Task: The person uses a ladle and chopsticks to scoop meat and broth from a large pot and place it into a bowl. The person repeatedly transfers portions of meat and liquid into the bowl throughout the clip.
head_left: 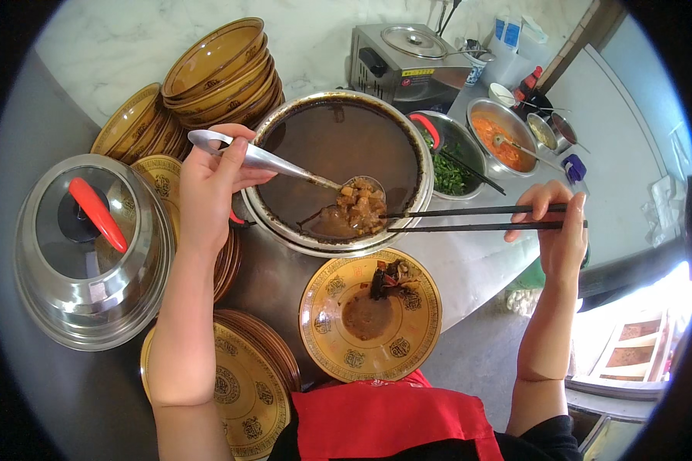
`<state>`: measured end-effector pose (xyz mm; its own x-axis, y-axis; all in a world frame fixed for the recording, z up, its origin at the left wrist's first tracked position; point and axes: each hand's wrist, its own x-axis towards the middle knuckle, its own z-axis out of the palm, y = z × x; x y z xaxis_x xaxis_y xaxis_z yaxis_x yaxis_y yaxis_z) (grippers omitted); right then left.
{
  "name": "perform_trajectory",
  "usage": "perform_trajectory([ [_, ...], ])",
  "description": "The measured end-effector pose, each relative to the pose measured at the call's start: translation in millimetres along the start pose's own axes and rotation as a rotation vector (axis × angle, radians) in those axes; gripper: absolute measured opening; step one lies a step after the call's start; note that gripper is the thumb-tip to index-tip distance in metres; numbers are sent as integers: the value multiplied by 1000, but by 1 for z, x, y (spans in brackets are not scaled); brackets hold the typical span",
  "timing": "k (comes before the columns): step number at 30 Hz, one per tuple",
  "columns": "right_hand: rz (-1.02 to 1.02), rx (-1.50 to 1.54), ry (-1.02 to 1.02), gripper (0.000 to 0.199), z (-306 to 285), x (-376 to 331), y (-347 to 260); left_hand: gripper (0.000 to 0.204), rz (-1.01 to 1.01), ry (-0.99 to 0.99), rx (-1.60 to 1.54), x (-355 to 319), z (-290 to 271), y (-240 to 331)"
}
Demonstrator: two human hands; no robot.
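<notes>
My left hand (pixel 221 170) is closed round the handle of a metal ladle (pixel 273 161). The ladle's bowl is heaped with chunky brown diced food (pixel 360 204) and sits over the near right part of a large pot (pixel 331 246) of dark brown broth (pixel 331 146). Off to the right, my right hand (pixel 552 223) grips a pair of black chopsticks (pixel 469 220), their tips touching the food at the ladle. Just below the pot is a yellow patterned bowl (pixel 323 330) with a little brown liquid and some dark scraps on its far right side.
At left stand a steel lid (pixel 84 284) with a red handle, stacked brown bowls (pixel 215 65) and stacked yellow plates (pixel 242 376). Chopped greens (pixel 454 165) and an orange-red dish (pixel 488 138) in metal bowls stand right of the pot. A steel cooker (pixel 415 65) is behind.
</notes>
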<state>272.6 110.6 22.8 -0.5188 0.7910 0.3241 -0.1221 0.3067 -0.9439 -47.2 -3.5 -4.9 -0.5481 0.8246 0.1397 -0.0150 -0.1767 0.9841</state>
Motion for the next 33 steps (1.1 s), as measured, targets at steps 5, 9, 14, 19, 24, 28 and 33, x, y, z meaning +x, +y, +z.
perform_trajectory([
  [5,38,-36,19,51,11,4,-1,16,-3,-1,-15,2,-6,1],
  [9,94,-4,42,49,13,4,-1,16,-11,23,-16,4,-11,2],
  [14,132,-7,27,43,12,3,5,16,-33,26,-11,3,-9,2],
  [19,81,66,-27,36,5,3,12,16,-38,31,-20,3,-10,0],
  [24,112,105,140,37,4,3,18,16,-31,31,-35,3,-10,0],
  [28,120,156,167,38,2,3,22,16,-33,40,-34,2,-10,1],
  [33,131,124,97,39,-4,2,15,16,-40,38,-47,3,-9,-2],
])
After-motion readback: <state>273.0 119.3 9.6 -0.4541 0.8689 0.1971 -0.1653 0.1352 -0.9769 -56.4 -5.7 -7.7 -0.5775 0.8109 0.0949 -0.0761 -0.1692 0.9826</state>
